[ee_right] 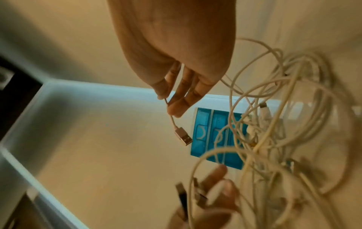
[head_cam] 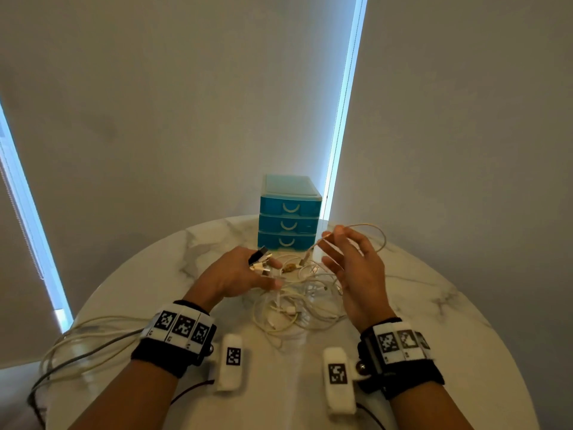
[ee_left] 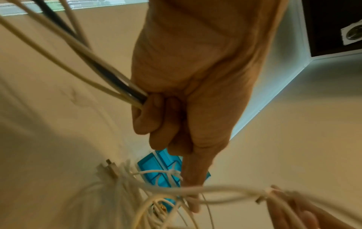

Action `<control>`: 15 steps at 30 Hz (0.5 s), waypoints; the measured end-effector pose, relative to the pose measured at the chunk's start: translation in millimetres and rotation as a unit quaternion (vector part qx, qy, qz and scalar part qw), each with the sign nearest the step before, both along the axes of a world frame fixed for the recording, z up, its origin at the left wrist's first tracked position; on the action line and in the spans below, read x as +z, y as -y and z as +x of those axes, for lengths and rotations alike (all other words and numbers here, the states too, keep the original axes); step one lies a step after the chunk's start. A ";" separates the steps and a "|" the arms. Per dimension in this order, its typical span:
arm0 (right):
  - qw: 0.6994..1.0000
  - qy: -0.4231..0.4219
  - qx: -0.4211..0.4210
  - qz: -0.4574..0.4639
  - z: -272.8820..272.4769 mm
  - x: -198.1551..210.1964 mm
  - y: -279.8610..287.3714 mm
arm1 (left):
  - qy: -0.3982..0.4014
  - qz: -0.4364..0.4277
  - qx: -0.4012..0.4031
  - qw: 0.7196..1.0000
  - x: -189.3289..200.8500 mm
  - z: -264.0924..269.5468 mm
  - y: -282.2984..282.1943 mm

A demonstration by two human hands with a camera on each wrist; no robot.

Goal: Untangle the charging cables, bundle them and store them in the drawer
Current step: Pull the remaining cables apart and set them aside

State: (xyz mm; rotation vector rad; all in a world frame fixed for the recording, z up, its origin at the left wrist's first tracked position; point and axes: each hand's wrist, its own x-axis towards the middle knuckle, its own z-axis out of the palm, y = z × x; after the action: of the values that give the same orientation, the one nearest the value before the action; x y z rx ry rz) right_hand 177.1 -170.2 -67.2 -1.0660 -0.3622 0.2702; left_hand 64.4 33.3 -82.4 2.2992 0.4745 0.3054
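The room is dim. Cold blue daylight leaks through narrow gaps beside the blinds (head_cam: 173, 88), and the head view bends strongly toward its edges. The marble desk (head_cam: 465, 321) carries soft shadows. Both wrist views are warm-tinted and smeared; the cables (ee_right: 284, 124) blur toward the frame edges.
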 end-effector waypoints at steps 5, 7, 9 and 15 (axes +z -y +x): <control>0.996 -0.054 0.048 0.058 5.8 2.1 6.7 | 0.105 -0.023 0.057 0.993 -1.9 0.7 -7.3; 0.994 -0.057 0.062 0.071 4.6 -0.1 3.5 | 0.178 -0.059 0.061 0.980 4.0 -1.6 -3.2; 0.989 -0.069 0.089 0.094 1.1 -0.2 -0.9 | 0.225 -0.100 0.053 0.968 12.1 -4.3 3.3; 0.967 -0.121 0.167 0.146 -26.2 3.1 -17.9 | 0.232 -0.330 0.017 0.915 21.4 -3.1 19.0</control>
State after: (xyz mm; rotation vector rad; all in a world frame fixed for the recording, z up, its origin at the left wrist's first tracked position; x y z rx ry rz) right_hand 150.9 -152.3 -64.1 -0.6683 -0.3472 0.6235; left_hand 61.3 14.2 -61.0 1.4964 0.3066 0.5896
